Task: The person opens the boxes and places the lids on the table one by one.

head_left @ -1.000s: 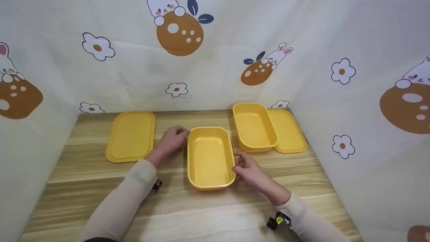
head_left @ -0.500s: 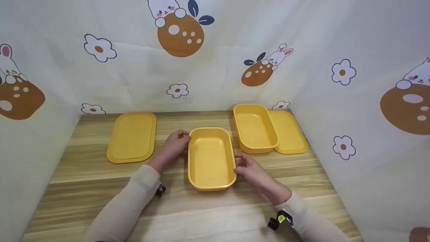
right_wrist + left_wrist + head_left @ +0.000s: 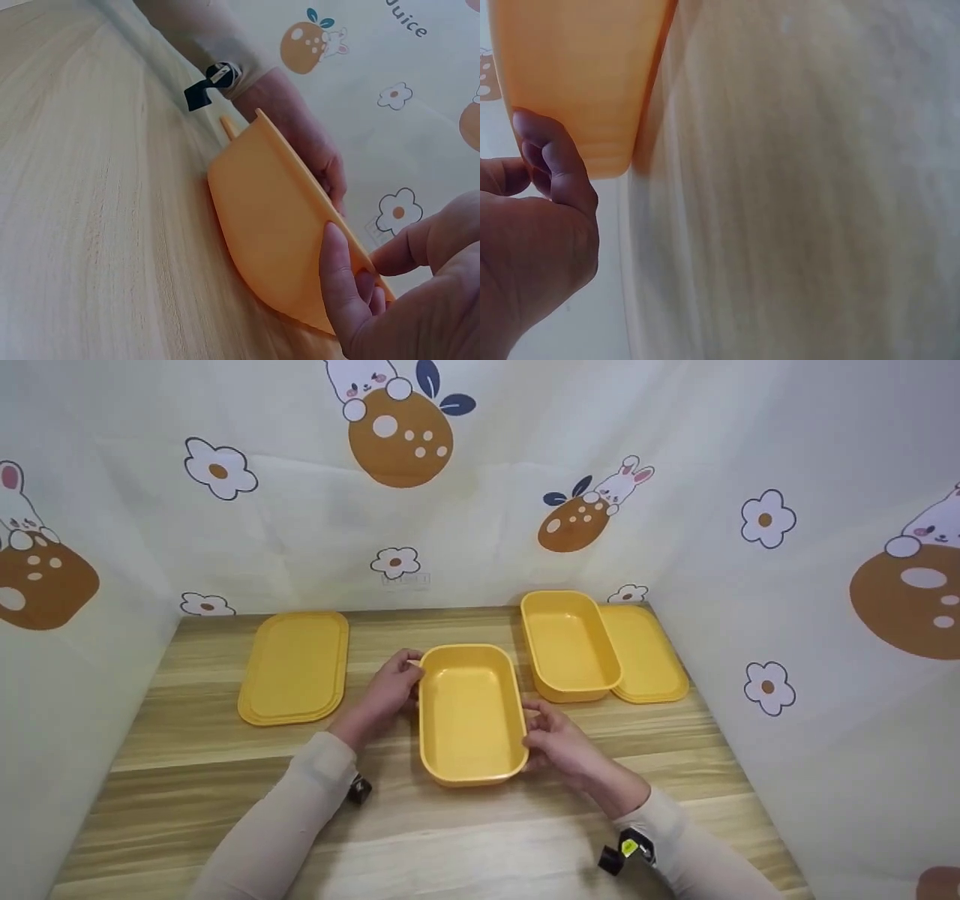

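An uncovered yellow plastic food container (image 3: 472, 727), rectangular with rounded corners, stands in the middle of the table, its inside bare. My left hand (image 3: 388, 686) holds its rim near the far left corner; in the left wrist view a digit lies along the outer wall (image 3: 585, 67) and others bend at the rim. On the opposite side my right hand (image 3: 566, 746) grips the rim lower down. The right wrist view has that thumb (image 3: 337, 274) flat on the outer wall, with other fingers bent at the edge.
A flat yellow lid (image 3: 295, 664) lies at the back left. At the back right, a second yellow container (image 3: 571, 652) overlaps another lid (image 3: 654, 660). Patterned cloth walls (image 3: 480, 525) enclose the wooden table (image 3: 450, 847) at the back and sides.
My left hand has shifted slightly toward me along the container's left side and taken hold of its rim. The container and my right hand have hardly moved.
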Tool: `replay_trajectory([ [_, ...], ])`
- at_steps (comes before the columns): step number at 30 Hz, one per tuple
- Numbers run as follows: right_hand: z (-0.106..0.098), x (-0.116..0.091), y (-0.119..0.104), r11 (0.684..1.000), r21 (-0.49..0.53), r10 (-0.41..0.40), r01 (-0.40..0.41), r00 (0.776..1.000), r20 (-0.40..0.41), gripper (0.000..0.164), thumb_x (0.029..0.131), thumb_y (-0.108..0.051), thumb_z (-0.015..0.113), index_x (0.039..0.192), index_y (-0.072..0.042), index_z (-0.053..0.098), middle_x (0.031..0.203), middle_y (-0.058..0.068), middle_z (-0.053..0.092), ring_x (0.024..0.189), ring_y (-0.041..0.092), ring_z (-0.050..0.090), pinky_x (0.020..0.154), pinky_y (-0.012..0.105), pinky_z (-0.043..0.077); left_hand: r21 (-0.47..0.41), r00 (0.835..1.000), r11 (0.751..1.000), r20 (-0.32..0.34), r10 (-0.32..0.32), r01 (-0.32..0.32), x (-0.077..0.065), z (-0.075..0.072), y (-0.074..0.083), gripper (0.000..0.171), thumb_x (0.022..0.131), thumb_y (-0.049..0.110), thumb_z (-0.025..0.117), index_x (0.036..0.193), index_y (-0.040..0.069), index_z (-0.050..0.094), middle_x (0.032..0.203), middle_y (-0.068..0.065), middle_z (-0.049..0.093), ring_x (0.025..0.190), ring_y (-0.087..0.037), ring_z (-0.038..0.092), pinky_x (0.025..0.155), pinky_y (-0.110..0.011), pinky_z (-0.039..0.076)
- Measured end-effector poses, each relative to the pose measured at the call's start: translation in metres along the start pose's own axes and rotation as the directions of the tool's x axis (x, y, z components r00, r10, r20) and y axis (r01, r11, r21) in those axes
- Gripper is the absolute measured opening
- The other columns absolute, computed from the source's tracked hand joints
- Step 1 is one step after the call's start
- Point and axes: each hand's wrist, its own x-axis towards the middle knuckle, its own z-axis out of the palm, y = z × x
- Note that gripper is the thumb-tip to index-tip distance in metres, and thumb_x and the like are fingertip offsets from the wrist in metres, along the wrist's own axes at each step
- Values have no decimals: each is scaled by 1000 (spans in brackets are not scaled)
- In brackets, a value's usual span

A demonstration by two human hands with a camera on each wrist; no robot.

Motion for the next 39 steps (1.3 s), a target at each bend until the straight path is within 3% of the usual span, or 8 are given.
replay_trajectory([
  [7,1,2,2,1000,7,0,0,1000,-1,72,93,13,56,162,0,39,123,27,54,91,33,70,64,38,65,-26,1000,1000,19,-16,16,-2,0,-1,34,116,14,47,149,5,50,119,-24,61,85,-24,66,65,-31,60],
  [16,3,3,1,1000,7,13,-13,999,-30,74,90,13,55,161,0,41,119,23,55,87,31,69,59,33,63,-99,998,994,42,-37,41,-1,-2,-2,38,115,12,48,152,3,48,118,-20,61,83,-21,66,64,-32,61],
  [31,3,2,1,1000,2,9,-9,999,-39,74,89,13,57,161,1,42,117,23,56,88,32,69,61,36,65,-103,998,994,61,-26,33,0,-2,-4,38,116,13,47,153,4,48,120,-28,63,86,-27,67,65,-33,61],
  [39,2,2,-1,1000,-4,11,-11,999,-36,72,91,12,57,161,1,42,116,21,58,85,28,70,60,34,64,-48,1000,999,22,17,-16,-1,1,-3,32,116,9,48,147,1,51,107,-19,58,77,-20,61,60,-28,56],
])
